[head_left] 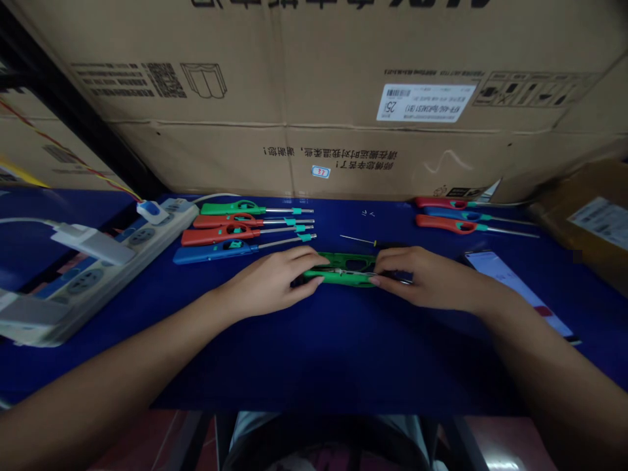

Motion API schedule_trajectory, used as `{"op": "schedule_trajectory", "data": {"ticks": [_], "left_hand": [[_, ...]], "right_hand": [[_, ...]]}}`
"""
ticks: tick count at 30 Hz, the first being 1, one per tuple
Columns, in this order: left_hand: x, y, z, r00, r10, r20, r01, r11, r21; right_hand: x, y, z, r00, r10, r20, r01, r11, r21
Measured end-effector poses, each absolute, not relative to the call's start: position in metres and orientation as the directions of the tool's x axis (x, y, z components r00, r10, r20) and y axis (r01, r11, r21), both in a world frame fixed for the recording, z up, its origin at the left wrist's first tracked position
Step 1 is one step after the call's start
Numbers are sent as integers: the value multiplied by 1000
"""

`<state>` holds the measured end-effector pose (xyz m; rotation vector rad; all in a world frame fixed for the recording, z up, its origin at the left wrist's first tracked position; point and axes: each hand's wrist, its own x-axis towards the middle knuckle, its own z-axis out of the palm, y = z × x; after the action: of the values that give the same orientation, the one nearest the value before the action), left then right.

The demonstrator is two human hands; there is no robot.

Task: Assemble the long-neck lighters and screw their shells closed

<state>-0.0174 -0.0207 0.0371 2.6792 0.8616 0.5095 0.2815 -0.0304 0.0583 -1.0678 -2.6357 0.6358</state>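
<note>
A green utility lighter (343, 279) lies in the middle of the blue table, its casing split lengthwise into two halves with inner parts showing between them. My left hand (277, 278) is closed on the left end of the casing, thumb on the near half and fingers on the far half. At the other end my right hand (426, 275) pinches the casing in the same way. A dark rod-like part with a shiny end sticks out under the right fingers. Just beyond the casing rests a thin screwdriver (357, 240), its handle partly hidden by the right hand.
Several utility lighters (220, 234) lie in a row at left, beside a white power strip (122, 252) with plugs. Three more lighters (446, 224) are at right, near a phone (520, 291). Tiny screws (367, 213) lie before the large cardboard box (294, 98).
</note>
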Motion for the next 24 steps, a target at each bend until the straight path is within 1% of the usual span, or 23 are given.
{"op": "schedule_trajectory", "data": {"ticks": [4, 6, 9, 14, 16, 21, 24], "left_hand": [[-17, -20, 34, 740, 622, 257, 555, -780, 289], [-17, -19, 33, 739, 621, 261, 560, -782, 274], [-15, -20, 31, 743, 626, 237, 564, -776, 283], [-13, -21, 30, 733, 649, 203, 579, -752, 314], [-13, -21, 28, 728, 652, 212, 570, -747, 341], [-12, -20, 26, 721, 650, 239, 541, -744, 391], [-11, -21, 26, 720, 638, 272, 514, -754, 409]], "right_hand": [[280, -28, 49, -674, 724, 144, 636, 668, -386], [278, -28, 45, -680, 715, 164, 629, 684, -370], [274, -29, 44, -692, 703, 165, 617, 694, -370], [265, -32, 40, -676, 716, 173, 641, 688, -340], [263, -31, 37, -662, 730, 171, 650, 672, -355], [264, -28, 33, -636, 751, 181, 630, 640, -440], [264, -27, 33, -636, 747, 193, 619, 643, -451]]}}
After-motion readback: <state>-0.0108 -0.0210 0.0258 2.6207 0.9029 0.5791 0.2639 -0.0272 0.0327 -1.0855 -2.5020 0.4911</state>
